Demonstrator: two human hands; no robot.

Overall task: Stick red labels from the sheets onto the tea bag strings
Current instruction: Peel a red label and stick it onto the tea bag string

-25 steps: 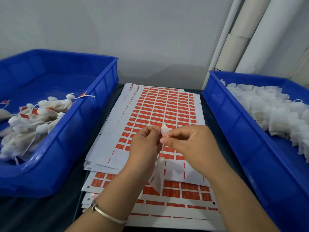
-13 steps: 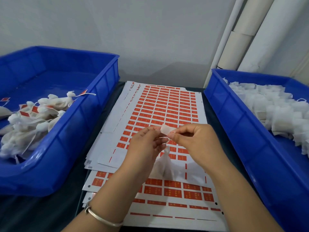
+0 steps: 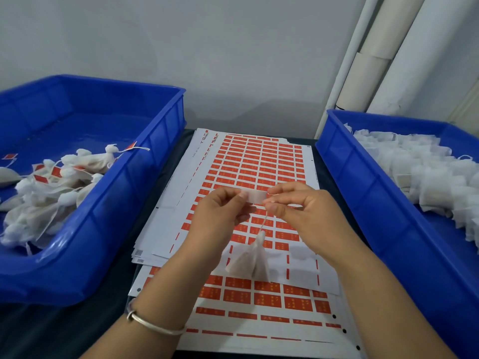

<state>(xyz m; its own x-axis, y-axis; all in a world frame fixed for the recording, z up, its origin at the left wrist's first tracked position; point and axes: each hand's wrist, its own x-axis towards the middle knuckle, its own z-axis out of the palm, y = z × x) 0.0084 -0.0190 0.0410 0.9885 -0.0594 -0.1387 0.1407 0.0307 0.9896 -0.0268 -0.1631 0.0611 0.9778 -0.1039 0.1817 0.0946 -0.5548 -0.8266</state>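
A label (image 3: pixel 255 196), its pale back facing me, is stretched flat between my two hands above the sheets. My left hand (image 3: pixel 220 216) pinches its left end and my right hand (image 3: pixel 303 211) pinches its right end. A thin string (image 3: pixel 263 224) runs down from the label to a white tea bag (image 3: pixel 250 260) that dangles over the stacked sheets of red labels (image 3: pixel 256 169). Part of the string is hidden behind my fingers.
A blue bin (image 3: pixel 85 237) on the left holds several tea bags with red labels (image 3: pixel 51 187). Another blue bin (image 3: pixel 388 229) on the right holds a heap of plain white tea bags (image 3: pixel 425 172). White pipes (image 3: pixel 383 55) stand against the wall behind it.
The label was a small folded piece pinched close between my fingertips; my hands have drawn apart and it now lies spread out between them. The tea bag hangs lower on its string.
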